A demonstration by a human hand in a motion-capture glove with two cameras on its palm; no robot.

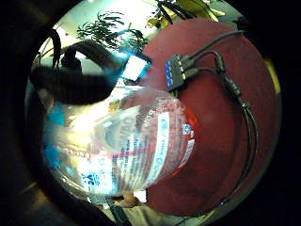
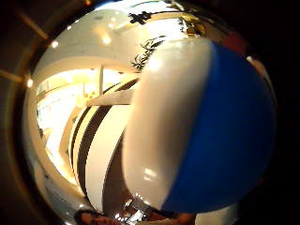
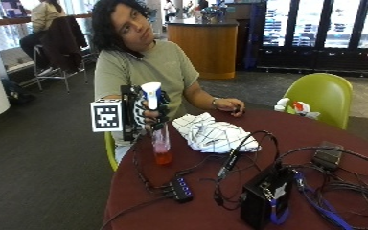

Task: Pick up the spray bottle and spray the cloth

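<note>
In the outside view my gloved right hand [image 3: 144,114] grips the spray bottle [image 3: 159,139] by its neck, holding it upright a little above the table's near-left part. The bottle is clear with orange liquid at its bottom and a white and blue spray head [image 3: 151,91]. The white cloth [image 3: 211,134] with thin dark lines lies crumpled on the dark red table [image 3: 311,134], just to the right of the bottle. The clear labelled bottle body [image 1: 136,146] fills the little finger side palm view; the white and blue spray head [image 2: 201,131] fills the thumb side view.
A black USB hub [image 3: 180,189] with cables lies in front of the bottle. A black box [image 3: 265,196] and tangled cables cover the table's right side. The person's bare left hand [image 3: 230,105] rests on the far edge. A green chair [image 3: 323,96] stands behind.
</note>
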